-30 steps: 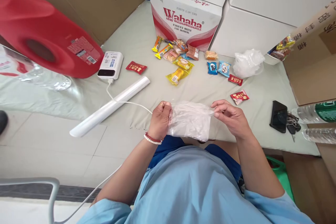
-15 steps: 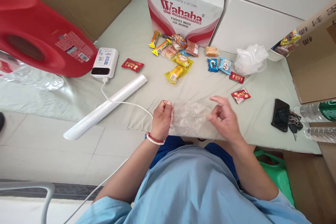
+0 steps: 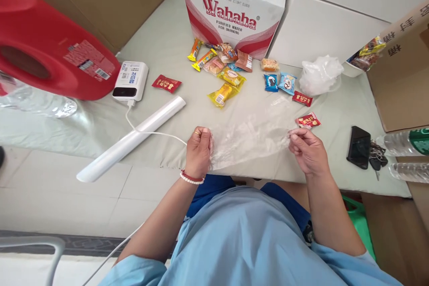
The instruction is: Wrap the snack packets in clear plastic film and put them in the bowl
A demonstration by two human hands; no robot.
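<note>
Stretched out now between both hands, the clear plastic bag (image 3: 250,136) has gone from a crumpled wad held close together a second ago to a thin sheet pulled wide, and the right hand (image 3: 307,151), which half a second ago hung loose and apart from the film, has come back to pinch its right edge. The left hand (image 3: 198,152) is clenched around the bag's left end, thumb on top, a bead bracelet at the wrist. The bag hangs just above the near edge of the counter (image 3: 167,49), its long axis running left to right across the person's front, so each hand sits at one end and neither is nearer the middle. Just beyond the right hand lies a red snack packet (image 3: 307,120), almost touching the film's far corner. Farther back, well apart from the bag, a scatter of wrapped snacks (image 3: 228,73) sits before the Wahaha box (image 3: 234,9). To the left, a roll of plastic bags (image 3: 132,138) lies slantwise, crossed by the white cable from a power bank (image 3: 130,81). A phone (image 3: 358,147) rests off to the right.
</note>
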